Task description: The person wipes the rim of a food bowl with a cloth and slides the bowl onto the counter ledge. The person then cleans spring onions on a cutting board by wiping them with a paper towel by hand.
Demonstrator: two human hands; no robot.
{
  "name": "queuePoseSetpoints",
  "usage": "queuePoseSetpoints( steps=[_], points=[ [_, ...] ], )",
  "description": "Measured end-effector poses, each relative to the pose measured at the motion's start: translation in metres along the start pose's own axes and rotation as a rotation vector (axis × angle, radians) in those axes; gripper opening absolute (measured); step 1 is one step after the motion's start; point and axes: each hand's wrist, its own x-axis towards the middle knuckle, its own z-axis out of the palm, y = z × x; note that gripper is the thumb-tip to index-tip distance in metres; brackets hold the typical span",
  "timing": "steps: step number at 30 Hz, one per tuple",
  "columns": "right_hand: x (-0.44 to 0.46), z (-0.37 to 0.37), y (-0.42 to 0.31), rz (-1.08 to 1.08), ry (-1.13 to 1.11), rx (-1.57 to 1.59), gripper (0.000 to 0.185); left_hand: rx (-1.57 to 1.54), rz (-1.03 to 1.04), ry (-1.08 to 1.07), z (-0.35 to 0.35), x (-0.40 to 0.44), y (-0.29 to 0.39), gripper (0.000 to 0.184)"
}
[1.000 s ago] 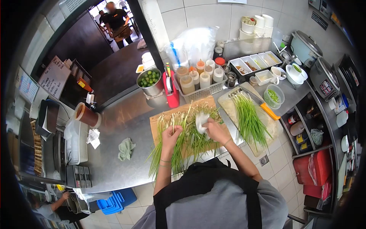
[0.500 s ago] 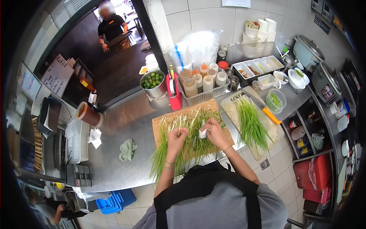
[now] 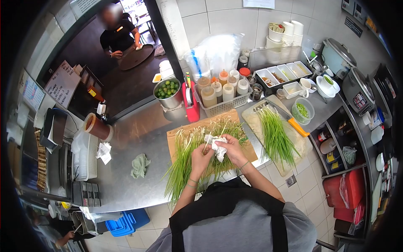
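White crumpled tissue [image 3: 219,149] is in my right hand [image 3: 232,150], whose fingers are closed on it. Just left of it, my left hand [image 3: 201,158] is pinched by the tissue's edge; what lies between its fingertips is too small to make out. Both hands are above green onions [image 3: 180,168] with pale root ends, spread over brown cardboard [image 3: 247,147]. A second bunch of green onions [image 3: 277,134] lies on a cutting board [image 3: 252,119] to the right, beside a knife with an orange handle [image 3: 298,127].
Behind the cardboard stand a basket of sauce bottles [image 3: 226,107], a red dispenser [image 3: 192,107] and a pot of green citrus [image 3: 170,101]. A green cloth [image 3: 140,165] lies left. A person [image 3: 119,38] holds a round tray [image 3: 136,57] beyond the opening. Another person works at lower left.
My hands have come together, with the tissue lifted toward my left hand. The person beyond the opening has come closer to the counter, and the tray now shows its broad face.
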Motion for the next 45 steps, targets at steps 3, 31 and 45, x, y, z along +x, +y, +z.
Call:
queuePoseSetpoints(
  steps=[3, 31, 45],
  points=[
    [0.004, -0.004, -0.002, -0.039, 0.007, -0.037, 0.027, 0.026, 0.025, -0.002, 0.0, -0.002, 0.001, 0.013],
    [-0.009, 0.012, -0.034, -0.051, -0.151, -0.179, 0.03, 0.089, 0.078, -0.009, -0.007, 0.005, 0.021, 0.016],
    [-0.011, -0.004, -0.046, 0.045, -0.189, -0.381, 0.013, -0.078, 0.02, -0.167, -0.021, 0.014, 0.008, 0.015]
  ],
)
